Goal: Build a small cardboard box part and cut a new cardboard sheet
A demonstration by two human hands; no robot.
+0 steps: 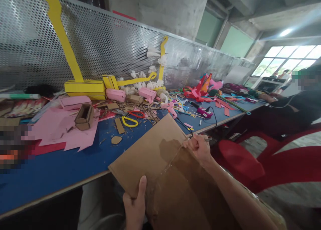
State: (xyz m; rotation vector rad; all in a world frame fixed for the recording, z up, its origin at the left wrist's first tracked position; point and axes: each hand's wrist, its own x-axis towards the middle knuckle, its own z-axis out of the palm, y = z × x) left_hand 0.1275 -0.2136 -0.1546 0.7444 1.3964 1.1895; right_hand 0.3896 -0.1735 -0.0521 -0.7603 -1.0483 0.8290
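Note:
A large brown cardboard sheet (147, 146) leans across the table's front edge and extends toward my lap. Clear tape runs along a fold or seam in it. My left hand (136, 201) grips the sheet's near left edge, thumb on top and the other fingers hidden beneath. At the right end of the seam, my right hand (200, 149) is closed in a fist against the cardboard. A thin greyish end pokes out of that fist; its kind cannot be made out. Beyond the sheet lie a pink glue gun (170, 109) and yellow-handled scissors (129, 121).
The blue table (62, 169) carries pink paper (52, 129), cardboard scraps, a small open cardboard box (84, 117) and yellow box shapes (84, 88). A perforated metal panel (105, 39) stands behind. Red chairs (240, 159) and a person in dark clothing (298, 103) are to the right.

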